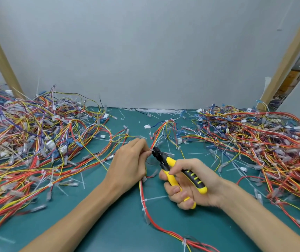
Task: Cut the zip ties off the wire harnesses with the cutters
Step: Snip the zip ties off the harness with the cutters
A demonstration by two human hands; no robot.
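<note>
Left hand (129, 160), right hand (196, 184) bare; left forearm (76, 211), right forearm (254, 213) bare; nails (184, 194) short

Wire piles (36, 135) lie left and right (254, 142) on the table (109, 215), both hands (129, 164) between them, wall (145, 51) behind

Left hand (129, 162) pinches the wire harness (145, 202). Right hand (196, 188) is wrapped round the yellow-handled cutters (171, 164), black nose right at the white zip tie (151, 150) by the left fingertips. Tangled harness piles (27, 133) sit outboard of both hands on the green counter (112, 224).
</note>
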